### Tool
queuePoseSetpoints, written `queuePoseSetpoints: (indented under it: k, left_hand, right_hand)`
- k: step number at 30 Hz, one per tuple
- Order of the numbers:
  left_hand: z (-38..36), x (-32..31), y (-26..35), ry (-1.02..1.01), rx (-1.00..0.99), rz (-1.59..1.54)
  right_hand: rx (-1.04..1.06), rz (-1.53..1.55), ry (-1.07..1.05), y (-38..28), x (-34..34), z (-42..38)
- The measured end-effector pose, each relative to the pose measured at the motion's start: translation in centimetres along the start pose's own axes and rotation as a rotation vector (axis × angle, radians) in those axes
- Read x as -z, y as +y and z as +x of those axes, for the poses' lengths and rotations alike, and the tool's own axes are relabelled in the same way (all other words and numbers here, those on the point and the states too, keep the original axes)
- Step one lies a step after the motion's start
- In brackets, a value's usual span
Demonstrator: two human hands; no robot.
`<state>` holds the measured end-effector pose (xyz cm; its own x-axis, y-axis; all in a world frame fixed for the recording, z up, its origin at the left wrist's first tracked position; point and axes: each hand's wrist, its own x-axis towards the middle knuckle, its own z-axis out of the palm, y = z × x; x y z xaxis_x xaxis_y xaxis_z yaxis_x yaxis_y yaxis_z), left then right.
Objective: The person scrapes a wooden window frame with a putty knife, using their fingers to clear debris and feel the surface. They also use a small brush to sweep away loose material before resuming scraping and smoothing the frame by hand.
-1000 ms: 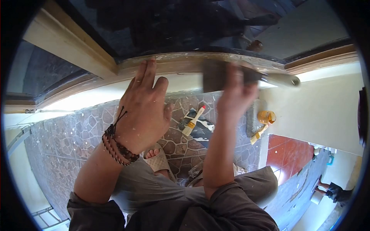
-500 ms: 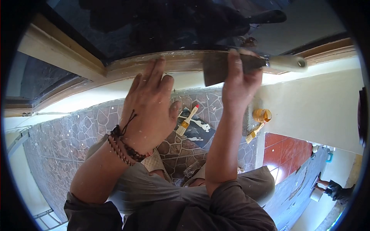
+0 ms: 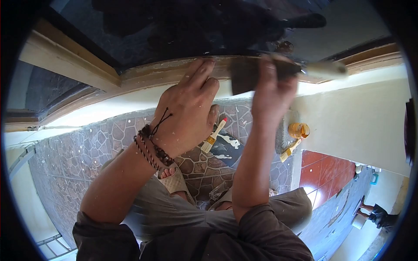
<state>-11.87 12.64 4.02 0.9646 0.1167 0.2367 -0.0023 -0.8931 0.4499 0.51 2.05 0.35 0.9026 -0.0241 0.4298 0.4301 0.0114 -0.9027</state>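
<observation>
My right hand (image 3: 275,98) grips a putty knife (image 3: 244,79) by its broad dark blade, with the pale handle pointing right; hand and knife are slightly blurred. It is held at the brown wooden window frame (image 3: 150,71). On the same frame rest the fingertips of my left hand (image 3: 185,113), to the left of the blade. The left fingers are stretched out, the thumb stands apart, and no tool shows in that hand. Dark glass (image 3: 174,30) beyond the frame mirrors the knife handle.
Below the hands, a paintbrush (image 3: 211,141) lies on a dark, white-smeared board (image 3: 228,152) on the stone-patterned floor (image 3: 117,143). Right of my forearm are an orange-stained container (image 3: 299,130) and a second brush (image 3: 289,151). Another person's legs (image 3: 368,209) show far right.
My left hand has slid right along the frame, closer to the putty knife. My right hand stays in nearly the same place, still gripping the knife.
</observation>
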Motion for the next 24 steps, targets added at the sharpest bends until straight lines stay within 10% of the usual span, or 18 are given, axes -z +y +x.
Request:
queuePoseSetpoints:
  k: [24]
  left_hand:
    - [1.1, 0.0, -1.0, 0.015, -0.128, 0.068]
  right_hand:
    - [-0.258, 0.184, -0.056, -0.8, 2.7, 2.4]
